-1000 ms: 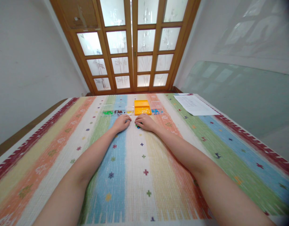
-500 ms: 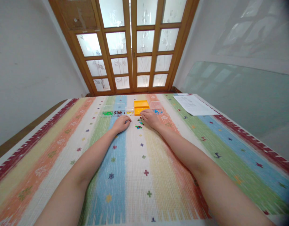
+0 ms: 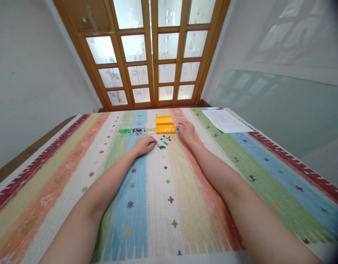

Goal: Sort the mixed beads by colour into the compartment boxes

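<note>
My left hand (image 3: 146,145) rests on the cloth with its fingers curled together. Its fingertips come up to a small cluster of green, dark red and blue pieces (image 3: 161,147); whether anything is pinched in them is too small to see. More loose coloured pieces (image 3: 165,139) lie just beyond. My right hand (image 3: 187,132) is over the clear box of blue pieces (image 3: 177,128), fingers bent downward and slightly apart, nothing visible in them. Between the hands, farther back, an orange box (image 3: 165,119) lies with its lid up and white pieces in its front half.
Left of the orange box stand clear lidded boxes with green pieces (image 3: 125,131), dark brown pieces (image 3: 137,130) and yellow pieces (image 3: 150,131). Printed paper (image 3: 226,121) lies at the back right. A striped cloth (image 3: 160,212) covers the table. Wooden doors (image 3: 154,73) rise behind.
My right hand has moved right, from the orange box to the box of blue pieces, uncovering the white pieces. My left hand has shifted slightly right toward the loose cluster.
</note>
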Demonstrator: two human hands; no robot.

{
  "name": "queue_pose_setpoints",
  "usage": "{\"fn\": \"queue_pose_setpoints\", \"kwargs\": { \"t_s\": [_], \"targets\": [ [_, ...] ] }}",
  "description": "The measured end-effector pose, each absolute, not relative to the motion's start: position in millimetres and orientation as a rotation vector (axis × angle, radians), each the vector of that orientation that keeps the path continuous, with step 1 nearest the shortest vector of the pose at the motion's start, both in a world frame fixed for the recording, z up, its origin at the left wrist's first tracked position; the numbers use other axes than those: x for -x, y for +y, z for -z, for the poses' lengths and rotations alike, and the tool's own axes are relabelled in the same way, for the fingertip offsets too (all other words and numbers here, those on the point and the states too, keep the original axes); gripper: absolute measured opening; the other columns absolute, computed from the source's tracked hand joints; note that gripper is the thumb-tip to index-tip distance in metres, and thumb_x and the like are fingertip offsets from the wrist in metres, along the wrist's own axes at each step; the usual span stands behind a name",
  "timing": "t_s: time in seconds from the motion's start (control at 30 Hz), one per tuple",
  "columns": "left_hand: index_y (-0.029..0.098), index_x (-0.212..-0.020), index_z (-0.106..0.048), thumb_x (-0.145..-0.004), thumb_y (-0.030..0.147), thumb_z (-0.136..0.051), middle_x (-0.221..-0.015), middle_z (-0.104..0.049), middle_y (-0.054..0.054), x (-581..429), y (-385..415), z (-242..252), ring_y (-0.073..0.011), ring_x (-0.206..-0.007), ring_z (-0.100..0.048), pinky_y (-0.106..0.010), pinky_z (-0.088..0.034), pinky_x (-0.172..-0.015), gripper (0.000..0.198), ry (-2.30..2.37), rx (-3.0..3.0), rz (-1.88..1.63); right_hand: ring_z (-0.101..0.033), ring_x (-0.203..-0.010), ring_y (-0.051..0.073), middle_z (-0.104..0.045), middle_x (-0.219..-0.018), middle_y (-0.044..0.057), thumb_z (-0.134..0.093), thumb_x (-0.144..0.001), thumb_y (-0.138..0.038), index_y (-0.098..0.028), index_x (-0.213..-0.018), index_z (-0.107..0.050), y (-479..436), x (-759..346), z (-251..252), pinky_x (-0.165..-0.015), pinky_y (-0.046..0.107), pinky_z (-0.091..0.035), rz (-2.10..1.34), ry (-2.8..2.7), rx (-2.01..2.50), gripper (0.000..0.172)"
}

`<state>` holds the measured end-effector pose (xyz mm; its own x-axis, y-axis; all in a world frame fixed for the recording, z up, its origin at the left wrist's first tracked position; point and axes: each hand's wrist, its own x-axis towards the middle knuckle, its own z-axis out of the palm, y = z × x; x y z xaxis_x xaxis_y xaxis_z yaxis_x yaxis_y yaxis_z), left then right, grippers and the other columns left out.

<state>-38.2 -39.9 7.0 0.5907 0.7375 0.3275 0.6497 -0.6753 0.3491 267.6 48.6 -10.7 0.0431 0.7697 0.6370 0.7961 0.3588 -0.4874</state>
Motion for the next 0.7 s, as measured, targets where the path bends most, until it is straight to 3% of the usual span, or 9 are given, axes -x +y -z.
{"fn": "queue_pose_setpoints", "kwargs": {
  "t_s": [0.2,0.33,0.5,0.7],
  "targets": [
    [0.024,-0.108,-0.077,-0.099,0.026,-0.052,-0.114,-0.074,-0.007,38.9,-36.7,-1.3,-0.0238,-0.111,-0.066,-0.040,-0.051,-0.103,0.027,1.149,-2.636,-0.675,-0.066,-0.099,0.027,-0.077,-0.106,0.011,-0.055,-0.098,-0.023,-0.018,-0.103,-0.079,29.2,-243.1,4.6,-0.092,0.039,-0.048,-0.084,-2.031,1.182,0.025],
    [0.023,-0.106,-0.077,-0.097,0.023,-0.053,-0.114,-0.074,-0.007,42.5,-34.9,-0.2,-0.0241,-0.113,-0.065,-0.040,-0.050,-0.106,0.026,1.185,-2.645,-0.716,-0.064,-0.091,0.023,-0.075,-0.093,0.010,-0.058,-0.099,-0.025,-0.019,-0.091,-0.079,5.9,-219.9,-4.0,-0.086,0.035,-0.045,-0.138,-2.351,0.945,0.023],
    [0.021,-0.106,-0.078,-0.097,0.023,-0.054,-0.111,-0.074,-0.008,44.5,-34.8,-1.5,-0.0250,-0.111,-0.065,-0.042,-0.050,-0.105,0.025,1.233,-2.639,-0.682,-0.063,-0.094,0.023,-0.073,-0.096,0.008,-0.065,-0.094,-0.023,-0.019,-0.097,-0.077,-13.6,-201.1,-11.7,-0.086,0.034,-0.043,-0.188,-2.537,0.761,0.012],
    [0.021,-0.105,-0.078,-0.096,0.022,-0.054,-0.110,-0.075,-0.008,45.0,-34.4,-0.2,-0.0245,-0.109,-0.065,-0.041,-0.050,-0.103,0.025,1.219,-2.639,-0.740,-0.062,-0.094,0.023,-0.073,-0.097,0.007,-0.064,-0.095,-0.019,-0.020,-0.097,-0.075,-12.4,-199.1,-7.3,-0.087,0.034,-0.041,-0.179,-2.583,0.748,0.012]
  ]
}}
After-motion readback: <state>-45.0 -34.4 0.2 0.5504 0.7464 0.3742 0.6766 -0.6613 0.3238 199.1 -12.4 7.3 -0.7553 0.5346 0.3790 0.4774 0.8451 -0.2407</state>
